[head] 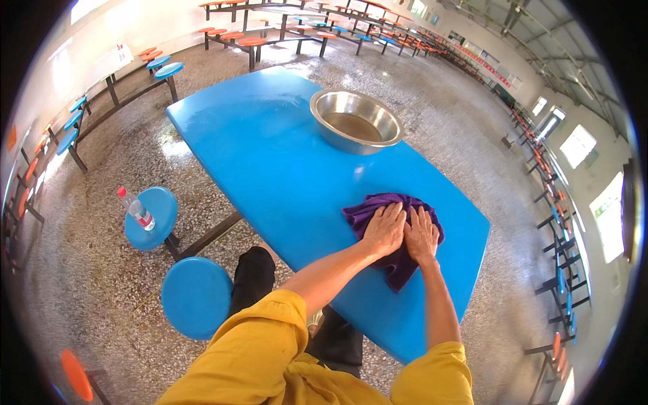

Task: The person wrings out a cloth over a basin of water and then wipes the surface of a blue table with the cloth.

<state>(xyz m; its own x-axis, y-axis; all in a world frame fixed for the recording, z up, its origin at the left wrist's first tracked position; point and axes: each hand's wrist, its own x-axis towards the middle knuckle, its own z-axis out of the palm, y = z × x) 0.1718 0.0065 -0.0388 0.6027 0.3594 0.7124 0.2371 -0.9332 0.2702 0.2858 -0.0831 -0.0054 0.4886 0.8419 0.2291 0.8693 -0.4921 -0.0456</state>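
A bunched purple cloth (pixel 397 276) lies on the blue tabletop (pixel 243 147), toward its right end. My left hand (pixel 386 230) rests on the cloth with its palm down and fingers stretched forward. Right beside it, my right hand (pixel 421 234) presses on the same cloth, fingers extended and a little spread. The two hands touch or nearly touch at the thumbs. Folds of cloth show ahead of the fingers and below the wrists; what lies under the palms is hidden.
A steel basin (pixel 357 121) holding murky liquid stands near the table's far edge. To the left are blue round stools (pixel 196 298), one bearing a plastic bottle (pixel 137 210) with a red cap. A metal bar (pixel 212 235) joins the stools to the table. More tables and stools line the walls.
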